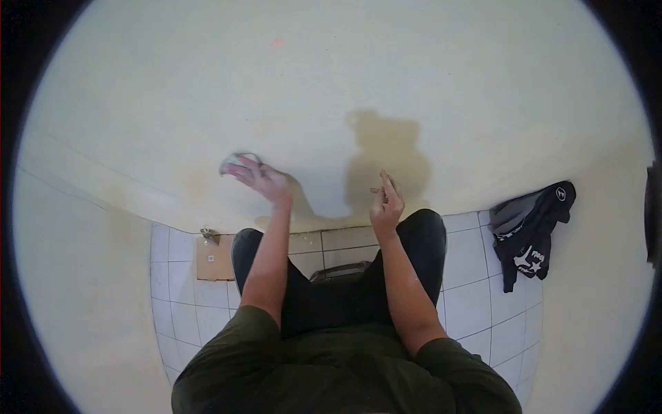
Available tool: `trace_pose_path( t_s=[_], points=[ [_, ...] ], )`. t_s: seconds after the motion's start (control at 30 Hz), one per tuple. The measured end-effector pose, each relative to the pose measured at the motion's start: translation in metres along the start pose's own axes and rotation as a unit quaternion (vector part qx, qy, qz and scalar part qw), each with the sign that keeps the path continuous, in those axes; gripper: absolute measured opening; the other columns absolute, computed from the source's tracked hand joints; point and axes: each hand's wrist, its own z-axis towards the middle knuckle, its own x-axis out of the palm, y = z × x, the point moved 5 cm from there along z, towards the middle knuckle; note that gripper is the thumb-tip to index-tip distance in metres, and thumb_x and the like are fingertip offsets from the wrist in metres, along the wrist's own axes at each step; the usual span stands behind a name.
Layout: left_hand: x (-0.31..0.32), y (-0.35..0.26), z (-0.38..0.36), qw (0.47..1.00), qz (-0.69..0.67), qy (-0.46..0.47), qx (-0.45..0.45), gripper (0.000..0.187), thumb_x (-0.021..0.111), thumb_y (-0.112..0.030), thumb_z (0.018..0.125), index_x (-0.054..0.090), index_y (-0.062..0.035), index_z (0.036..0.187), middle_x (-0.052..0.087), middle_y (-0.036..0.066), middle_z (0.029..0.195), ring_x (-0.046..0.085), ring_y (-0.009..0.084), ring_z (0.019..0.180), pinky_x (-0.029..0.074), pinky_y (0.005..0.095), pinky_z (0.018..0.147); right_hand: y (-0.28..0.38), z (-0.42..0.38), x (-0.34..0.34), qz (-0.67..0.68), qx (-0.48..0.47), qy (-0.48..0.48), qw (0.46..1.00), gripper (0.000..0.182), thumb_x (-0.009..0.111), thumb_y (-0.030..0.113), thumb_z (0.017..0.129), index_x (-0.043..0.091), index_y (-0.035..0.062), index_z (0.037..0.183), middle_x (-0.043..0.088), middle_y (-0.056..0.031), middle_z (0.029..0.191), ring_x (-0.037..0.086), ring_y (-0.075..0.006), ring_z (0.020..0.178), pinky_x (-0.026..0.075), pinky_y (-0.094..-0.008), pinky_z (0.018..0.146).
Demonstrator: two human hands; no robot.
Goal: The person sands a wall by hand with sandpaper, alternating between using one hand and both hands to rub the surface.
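While the pale wall (448, 76) fills the view from 9 o'clock round through 12 to 3, a light tiled floor (469, 310) runs along its foot. The person (345, 376), in a short-sleeved dark green top, is at 6 o'clock facing the wall, with dark trousers (422, 255) over bent knees spread to either side. At 3 o'clock a dark garment (527, 234) with white printing lies crumpled. A broad shadow (391, 141) falls on the wall between 1 and 2 o'clock. A flat piece of cardboard (219, 269) rests on the tiles at 8 o'clock.

The two hands are well apart. The left hand (261, 181), towards 10 o'clock, has its fingers clamped over a pale pad (230, 161) against the wall; motion blur hides what the pad is made of. The pad lies at the left hand's own 10 o'clock, under its fingertips, and well away from the right hand (388, 205), between that hand's 9 and 10. The right hand, at 3 o'clock, points its fingers up towards 12; whether they grip anything cannot be told. Smallest are a greyish object (209, 237) by the cardboard's 12 o'clock edge and a pink mark (278, 44) on the wall, between 11 and 12.
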Motion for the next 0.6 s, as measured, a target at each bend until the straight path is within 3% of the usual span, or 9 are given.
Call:
trace_pose_path(
  t_s=[0.07,0.1,0.13,0.23,0.3,0.37,0.43,0.5,0.6],
  points=[
    [0.012,-0.006,-0.046,0.937,0.013,0.307,0.167,0.06,0.053,-0.011,0.083,0.054,-0.0048,0.143,0.029,0.035,0.156,0.017,0.048,0.151,0.01,0.0619,0.12,0.003,-0.002,0.005,0.002,0.013,0.022,1.0,0.054,0.049,-0.018,0.083,0.064,-0.0005,0.131,0.066,-0.0218,0.113,0.071,-0.0248,0.082,0.061,-0.0321,0.07],
    [0.013,-0.013,-0.069,0.857,-0.006,0.473,0.203,0.059,0.052,-0.012,0.084,0.054,-0.003,0.143,0.026,0.037,0.157,0.016,0.0486,0.151,0.01,0.0647,0.119,0.003,-0.007,0.007,0.002,0.018,0.038,0.999,0.054,0.049,-0.017,0.083,0.064,-0.0005,0.131,0.066,-0.0216,0.112,0.071,-0.0248,0.082,0.061,-0.032,0.07],
    [0.014,-0.014,-0.089,0.734,-0.047,0.652,0.181,0.058,0.051,-0.013,0.085,0.053,-0.0018,0.142,0.024,0.037,0.157,0.013,0.0488,0.152,0.009,0.0674,0.118,0.002,-0.01,0.008,0.001,0.011,0.047,0.999,0.054,0.049,-0.017,0.083,0.064,-0.0004,0.131,0.066,-0.0215,0.113,0.071,-0.0246,0.081,0.061,-0.0318,0.069],
    [-0.015,0.011,-0.058,0.847,0.153,0.503,0.078,0.057,0.052,-0.011,0.086,0.052,-0.002,0.143,0.026,0.036,0.157,0.015,0.0491,0.151,0.008,0.0693,0.117,0.0,-0.011,0.019,-0.004,-0.008,0.064,0.998,0.054,0.049,-0.017,0.082,0.064,-0.0001,0.131,0.066,-0.0211,0.113,0.072,-0.0243,0.08,0.06,-0.0313,0.067],
    [-0.027,0.043,-0.026,0.978,0.141,0.155,0.003,0.058,0.055,-0.008,0.083,0.055,-0.0042,0.141,0.038,0.031,0.151,0.027,0.0502,0.145,0.014,0.0674,0.116,0.0,-0.015,0.02,-0.017,-0.001,0.073,0.997,0.054,0.049,-0.017,0.082,0.064,0.0003,0.131,0.067,-0.0206,0.112,0.072,-0.0242,0.08,0.059,-0.0308,0.067],
    [-0.024,0.089,-0.016,0.992,0.073,0.092,-0.047,0.057,0.055,-0.007,0.082,0.055,-0.0013,0.139,0.037,0.033,0.151,0.025,0.0504,0.146,0.013,0.0671,0.117,0.003,-0.019,0.021,-0.012,0.006,0.071,0.997,0.054,0.049,-0.018,0.083,0.064,0.0004,0.131,0.066,-0.0207,0.112,0.071,-0.0238,0.08,0.06,-0.0309,0.067],
    [-0.024,0.084,-0.008,0.986,0.044,0.158,0.041,0.059,0.054,-0.007,0.083,0.05,0.0025,0.141,0.036,0.034,0.152,0.023,0.0499,0.147,0.011,0.0658,0.118,0.004,-0.021,0.028,-0.014,-0.003,0.069,0.997,0.054,0.049,-0.019,0.083,0.064,0.0005,0.131,0.066,-0.0208,0.112,0.071,-0.023,0.08,0.06,-0.031,0.068],
    [-0.02,0.05,-0.032,0.902,0.051,0.344,0.255,0.066,0.053,-0.006,0.084,0.04,0.0073,0.147,0.032,0.034,0.153,0.021,0.0487,0.148,0.008,0.0637,0.119,0.006,-0.021,0.036,-0.027,-0.03,0.069,0.997,0.054,0.05,-0.019,0.083,0.064,0.0006,0.131,0.066,-0.0207,0.113,0.07,-0.022,0.08,0.06,-0.0311,0.068],
    [-0.023,0.062,-0.047,0.815,0.113,0.562,0.082,0.057,0.046,-0.001,0.087,0.044,0.0116,0.142,0.034,0.034,0.153,0.021,0.0458,0.149,0.011,0.0543,0.124,0.01,-0.024,0.051,-0.007,-0.015,0.096,0.995,0.055,0.05,-0.02,0.083,0.064,0.0009,0.132,0.066,-0.0213,0.114,0.071,-0.0223,0.08,0.06,-0.0311,0.067]
  ],
)
